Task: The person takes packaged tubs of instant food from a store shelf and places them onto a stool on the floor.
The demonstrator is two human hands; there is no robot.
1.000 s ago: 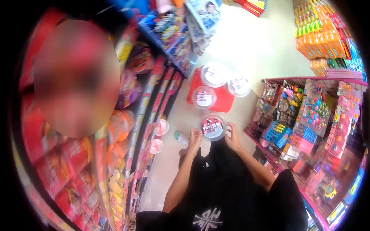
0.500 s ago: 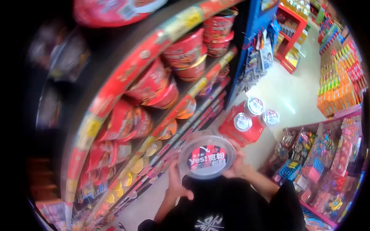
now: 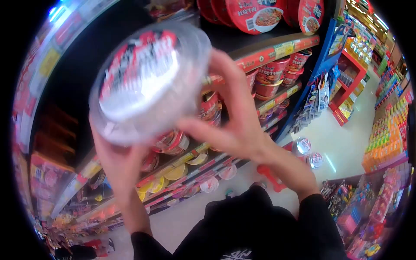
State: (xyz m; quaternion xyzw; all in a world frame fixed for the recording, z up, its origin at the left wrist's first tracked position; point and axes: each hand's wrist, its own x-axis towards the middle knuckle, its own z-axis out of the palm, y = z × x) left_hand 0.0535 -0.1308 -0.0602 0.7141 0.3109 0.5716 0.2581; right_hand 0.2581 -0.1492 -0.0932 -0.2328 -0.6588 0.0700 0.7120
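A round clear plastic tub of wide noodles (image 3: 149,82), with a red, black and silver lid label, is raised tilted in front of the shelves and blurred by motion. My left hand (image 3: 117,160) grips it from below on the left. On its right side, my right hand (image 3: 238,117) holds the rim with fingers above and thumb lower down. Behind the tub, red instant noodle bowls (image 3: 208,106) stand on a shelf. Larger red noodle bowls (image 3: 260,17) sit on the shelf above, right of a dark gap.
Two similar tubs (image 3: 303,146) (image 3: 316,160) stand low by the aisle floor, near a red plastic piece (image 3: 272,178) partly hidden by my forearm. A blue panel (image 3: 310,86) ends the shelf. Toy bins (image 3: 351,212) line the right. Someone's legs (image 3: 102,247) show at lower left.
Both hands have lifted the tub from in front of my body up and left toward the upper shelf. My view has tilted upward, showing more of the upper shelves.
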